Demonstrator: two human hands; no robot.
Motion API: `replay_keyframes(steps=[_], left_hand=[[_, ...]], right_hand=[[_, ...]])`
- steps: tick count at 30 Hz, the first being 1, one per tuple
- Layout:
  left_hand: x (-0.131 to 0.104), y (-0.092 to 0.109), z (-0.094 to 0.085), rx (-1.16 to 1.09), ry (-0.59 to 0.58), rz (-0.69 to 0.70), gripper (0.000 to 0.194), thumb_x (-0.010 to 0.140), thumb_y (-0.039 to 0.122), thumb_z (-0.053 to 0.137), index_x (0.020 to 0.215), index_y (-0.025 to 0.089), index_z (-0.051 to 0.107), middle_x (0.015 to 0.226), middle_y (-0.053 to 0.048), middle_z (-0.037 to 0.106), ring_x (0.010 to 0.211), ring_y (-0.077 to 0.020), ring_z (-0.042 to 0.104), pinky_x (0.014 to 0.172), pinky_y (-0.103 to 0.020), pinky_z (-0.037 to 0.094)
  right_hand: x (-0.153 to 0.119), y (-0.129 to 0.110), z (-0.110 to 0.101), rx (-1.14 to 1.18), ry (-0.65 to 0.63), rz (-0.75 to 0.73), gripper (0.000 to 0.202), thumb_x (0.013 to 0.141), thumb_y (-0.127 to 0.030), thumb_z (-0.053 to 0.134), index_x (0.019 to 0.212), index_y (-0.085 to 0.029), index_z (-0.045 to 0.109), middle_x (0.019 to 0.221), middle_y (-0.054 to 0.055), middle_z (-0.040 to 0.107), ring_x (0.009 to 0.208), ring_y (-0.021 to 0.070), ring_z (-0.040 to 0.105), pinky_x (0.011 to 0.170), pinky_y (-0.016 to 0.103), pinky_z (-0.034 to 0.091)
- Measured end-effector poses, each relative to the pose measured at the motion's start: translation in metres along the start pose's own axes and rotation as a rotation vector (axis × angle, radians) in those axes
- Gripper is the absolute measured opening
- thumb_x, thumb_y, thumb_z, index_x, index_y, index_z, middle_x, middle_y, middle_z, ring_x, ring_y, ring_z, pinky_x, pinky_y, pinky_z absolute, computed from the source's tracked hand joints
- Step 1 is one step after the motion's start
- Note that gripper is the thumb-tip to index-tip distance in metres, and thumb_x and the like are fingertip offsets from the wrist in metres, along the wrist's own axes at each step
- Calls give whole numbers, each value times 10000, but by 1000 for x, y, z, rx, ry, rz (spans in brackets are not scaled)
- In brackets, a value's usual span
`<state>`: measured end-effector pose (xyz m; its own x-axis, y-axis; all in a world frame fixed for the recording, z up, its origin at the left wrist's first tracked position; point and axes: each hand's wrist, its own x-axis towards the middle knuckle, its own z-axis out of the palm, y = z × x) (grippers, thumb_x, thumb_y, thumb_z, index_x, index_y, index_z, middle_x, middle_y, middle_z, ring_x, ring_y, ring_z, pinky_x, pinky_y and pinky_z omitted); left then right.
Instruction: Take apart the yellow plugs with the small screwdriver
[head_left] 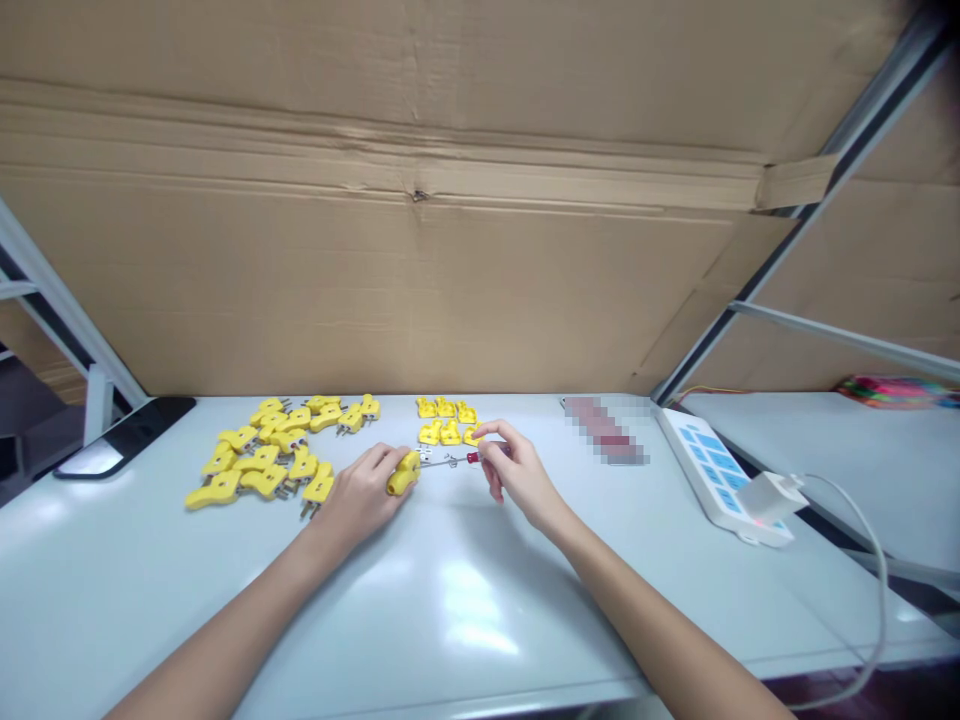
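Note:
My left hand (367, 492) is closed around a yellow plug (403, 474), whose rounded end points toward me. In my right hand (521, 475) is a screwdriver (472, 458) with a red handle, gripped between thumb and fingers. Its thin shaft runs left, and the tip meets the plug's side or lies very close to it. Just behind the shaft lie small metal parts (451, 461), too small to make out. Beyond them, yellow plug shell halves (450, 432) are set out in two rows. To the left of my left hand, several yellow plugs with metal pins (259, 458) lie in a loose group.
A white power strip (712, 470) with a white adapter (769, 497) and cable lies at the right. A blurred-out reddish object (606, 430) rests near the back. A black phone-like slab (124, 440) lies at the far left. Cardboard (420, 290) walls the table's rear.

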<state>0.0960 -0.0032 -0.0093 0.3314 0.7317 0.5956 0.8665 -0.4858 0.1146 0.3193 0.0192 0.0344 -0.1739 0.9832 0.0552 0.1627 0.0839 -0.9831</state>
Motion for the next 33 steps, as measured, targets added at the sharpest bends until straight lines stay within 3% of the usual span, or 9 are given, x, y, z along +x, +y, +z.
replay_keyframes(steps=[2, 6, 12, 15, 18, 22, 24, 28, 33], left_hand=[[1, -2, -1, 32, 53, 24, 222, 875, 251, 531, 1067, 161, 595, 914, -64, 677, 778, -213, 684, 584, -268, 524], [3, -6, -4, 98, 136, 59, 204, 897, 248, 503, 1060, 159, 588, 890, -64, 691, 769, -205, 685, 581, -254, 514], [4, -8, -6, 125, 185, 69, 194, 912, 257, 499, 1052, 154, 585, 867, -66, 694, 762, -201, 685, 594, -248, 508], [4, -7, -5, 130, 179, 69, 190, 911, 252, 498, 1047, 152, 586, 855, -65, 690, 757, -202, 683, 581, -249, 502], [4, -8, -4, 133, 177, 69, 187, 906, 237, 496, 1049, 157, 587, 847, -61, 689, 749, -198, 679, 581, -248, 502], [4, -8, -4, 141, 185, 73, 195, 902, 232, 498, 1056, 153, 588, 851, -61, 688, 749, -202, 679, 581, -251, 501], [4, -9, -5, 143, 181, 72, 196, 905, 235, 499, 1056, 148, 588, 852, -61, 687, 750, -205, 681, 579, -254, 500], [4, -8, -5, 145, 182, 60, 183, 908, 240, 503, 1044, 155, 591, 852, -58, 689, 752, -199, 681, 568, -245, 492], [4, -7, -5, 162, 168, 66, 193, 906, 240, 497, 1053, 158, 593, 838, -56, 687, 739, -193, 677, 530, -234, 473]], right_hand=[[1, 1, 0, 55, -28, 82, 267, 752, -458, 522, 876, -224, 491, 433, -102, 464, 296, 87, 374, 305, 189, 283], [2, 3, 3, 98, -65, 162, 306, 773, -522, 533, 817, -225, 477, 330, -134, 361, 267, 60, 231, 282, 168, 170], [2, 5, 4, 223, -41, 86, 283, 667, -386, 657, 837, -215, 509, 420, -111, 449, 371, 83, 406, 353, 181, 301], [2, 4, 3, 255, -37, 61, 289, 627, -343, 702, 804, -204, 521, 466, -99, 486, 386, 72, 426, 395, 194, 350], [1, 2, 3, 262, -50, 61, 313, 653, -430, 701, 763, -203, 515, 499, -81, 505, 386, 77, 447, 369, 196, 348], [-1, 1, 5, 186, -48, 93, 343, 777, -549, 548, 749, -212, 487, 381, -123, 365, 270, 47, 278, 298, 177, 214], [-1, 1, 5, 200, -51, 95, 287, 756, -489, 577, 788, -218, 486, 373, -135, 358, 274, 49, 270, 299, 172, 240], [-1, 1, 5, 256, -67, 116, 283, 687, -411, 619, 865, -233, 488, 446, -119, 444, 322, 82, 393, 293, 180, 302], [-1, 0, 5, 206, -36, 139, 265, 724, -446, 605, 760, -227, 459, 356, -151, 285, 287, 38, 189, 285, 155, 153]])
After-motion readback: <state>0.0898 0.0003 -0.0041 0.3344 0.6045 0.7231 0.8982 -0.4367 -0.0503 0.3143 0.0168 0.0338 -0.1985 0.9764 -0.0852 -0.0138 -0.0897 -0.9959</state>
